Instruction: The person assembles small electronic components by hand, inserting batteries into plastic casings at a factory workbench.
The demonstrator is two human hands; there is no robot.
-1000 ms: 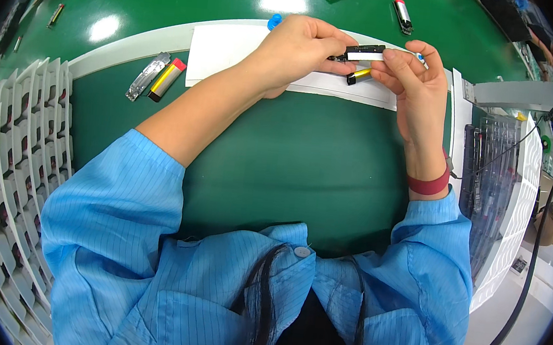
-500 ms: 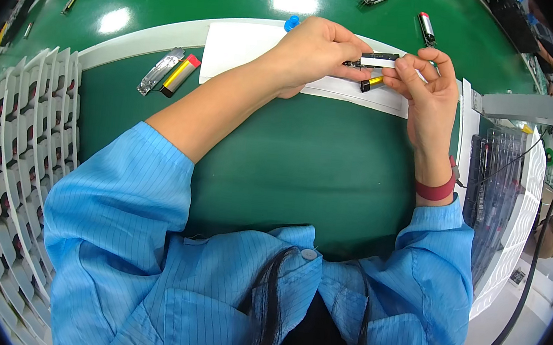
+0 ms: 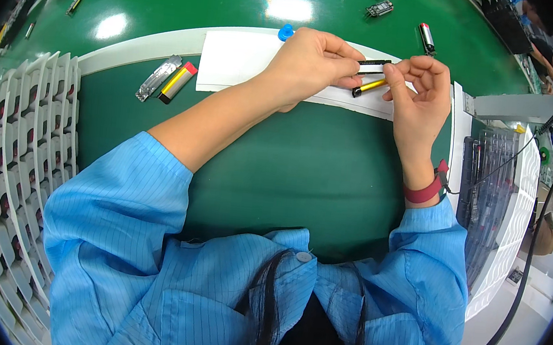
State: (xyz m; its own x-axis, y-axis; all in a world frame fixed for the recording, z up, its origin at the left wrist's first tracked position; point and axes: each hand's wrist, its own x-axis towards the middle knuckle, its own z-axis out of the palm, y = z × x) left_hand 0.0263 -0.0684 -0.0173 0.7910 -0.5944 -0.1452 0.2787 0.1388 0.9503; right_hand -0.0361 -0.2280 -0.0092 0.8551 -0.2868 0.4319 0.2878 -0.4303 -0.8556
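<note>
My left hand (image 3: 315,64) pinches one end of a small narrow black part with a white strip (image 3: 372,67) along it. At its other end, the thumb and fingertips of my right hand (image 3: 424,93) are closed on it. Just below the part is a thin yellow cylinder with a black end (image 3: 368,87); whether it is joined to the part or lies on the paper I cannot tell. Under both hands lies a white paper sheet (image 3: 233,65). My fingers hide some of the part.
Left of the paper lie a silver casing (image 3: 159,77) and a red-tipped battery-like cylinder (image 3: 178,83). White racks (image 3: 22,148) stand at left, clear trays (image 3: 493,187) at right. Small devices (image 3: 379,9) and a red-ended cylinder (image 3: 426,38) lie farther back. A cord runs from my red wrist strap (image 3: 424,192).
My right hand has shifted slightly left and down, its fingers more curled. More of the yellow cylinder shows below the part. The view has shifted a little.
</note>
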